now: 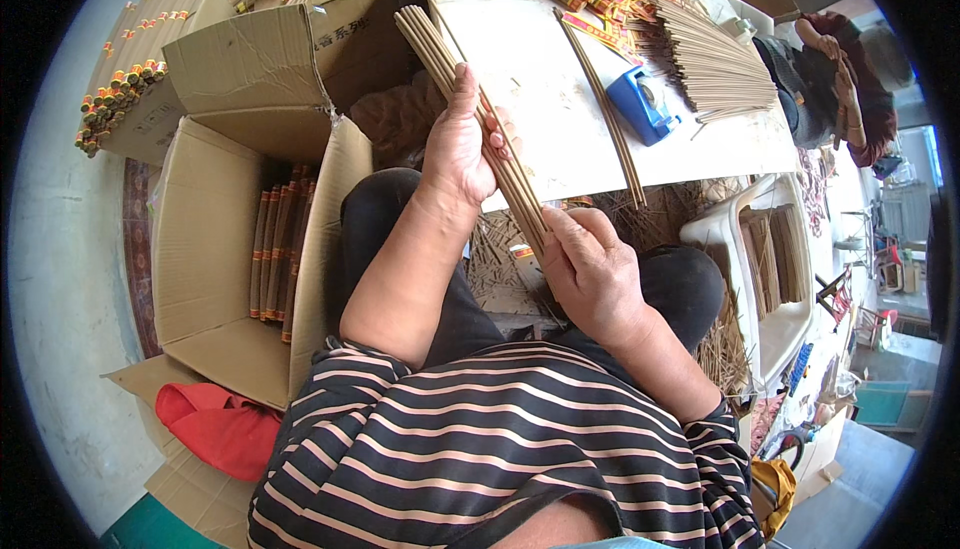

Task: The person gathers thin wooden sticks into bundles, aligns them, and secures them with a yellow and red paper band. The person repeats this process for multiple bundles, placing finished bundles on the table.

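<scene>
A slim bundle of brown incense sticks [432, 47] slants across in front of me, above my lap. My left hand [458, 154] is closed around its middle, thumb pointing up along the sticks. At the lower end, my right hand [598, 277] pinches the bundle between thumb and fingers. Just beyond, a white table [530, 79] carries a few loose incense sticks [605, 109] in a narrow row, which jut over its near edge. A blue tape dispenser [642, 106] stands to their right.
An open cardboard box [210, 249] at my left holds banded incense bundles [278, 249]. More bundles [125, 84] are stacked behind it. A fanned pile of sticks [715, 64] lies on the table. A white plastic bin [790, 339] stands right. Another person [850, 79] is at the far right.
</scene>
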`<move>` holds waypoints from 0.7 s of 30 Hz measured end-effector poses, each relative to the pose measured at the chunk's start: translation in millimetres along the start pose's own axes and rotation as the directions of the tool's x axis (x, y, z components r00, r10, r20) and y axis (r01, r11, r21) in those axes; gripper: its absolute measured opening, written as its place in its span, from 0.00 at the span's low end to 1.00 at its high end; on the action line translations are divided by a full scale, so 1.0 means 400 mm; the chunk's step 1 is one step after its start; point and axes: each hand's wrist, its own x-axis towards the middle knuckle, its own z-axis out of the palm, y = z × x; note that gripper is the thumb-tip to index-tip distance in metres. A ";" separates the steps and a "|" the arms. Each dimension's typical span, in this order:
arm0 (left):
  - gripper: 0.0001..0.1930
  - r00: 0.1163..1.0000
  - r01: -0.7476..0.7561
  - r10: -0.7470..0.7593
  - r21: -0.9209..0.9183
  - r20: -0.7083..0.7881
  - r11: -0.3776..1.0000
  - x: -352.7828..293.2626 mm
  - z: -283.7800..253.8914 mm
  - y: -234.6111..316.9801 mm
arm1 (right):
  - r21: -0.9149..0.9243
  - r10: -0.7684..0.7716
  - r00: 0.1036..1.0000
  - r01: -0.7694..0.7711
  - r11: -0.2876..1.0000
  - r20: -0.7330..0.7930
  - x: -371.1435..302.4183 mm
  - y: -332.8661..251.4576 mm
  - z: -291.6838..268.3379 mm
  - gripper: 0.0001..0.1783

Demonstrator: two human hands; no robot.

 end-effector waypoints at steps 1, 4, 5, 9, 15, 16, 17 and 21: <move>0.24 1.000 -0.006 0.006 0.004 0.009 1.000 0.000 0.000 0.000 | -0.014 -0.015 1.000 0.015 1.000 0.013 0.001 -0.002 -0.003 0.18; 0.24 0.999 -0.018 0.018 0.001 0.029 1.000 0.001 -0.005 0.002 | -0.057 -0.047 0.998 0.049 0.997 0.047 0.000 -0.007 -0.007 0.19; 0.24 0.999 -0.015 0.015 -0.009 0.032 1.000 0.004 -0.009 0.001 | -0.071 -0.054 0.997 0.058 0.996 0.058 -0.001 -0.007 -0.009 0.20; 0.23 0.999 -0.050 0.050 0.007 -0.003 0.999 0.001 -0.006 -0.001 | -0.091 -0.095 0.991 0.103 0.991 0.092 -0.005 -0.007 -0.014 0.22; 0.23 0.998 -0.040 0.040 -0.002 -0.055 0.999 0.012 -0.012 -0.002 | -0.113 -0.097 0.986 0.113 0.987 0.138 0.000 -0.012 -0.025 0.21; 0.23 0.995 -0.056 0.058 0.029 -0.080 0.998 0.010 -0.008 -0.003 | -0.125 -0.100 0.985 0.118 0.985 0.142 -0.001 -0.012 -0.025 0.21; 0.23 0.992 -0.071 0.077 0.062 -0.104 0.996 0.000 0.005 -0.002 | -0.135 -0.104 0.984 0.124 0.983 0.146 -0.001 -0.012 -0.024 0.20; 0.23 0.995 -0.049 0.052 0.039 -0.090 0.998 0.003 -0.002 0.000 | -0.081 -0.070 0.988 0.082 0.993 0.136 0.006 -0.015 -0.031 0.18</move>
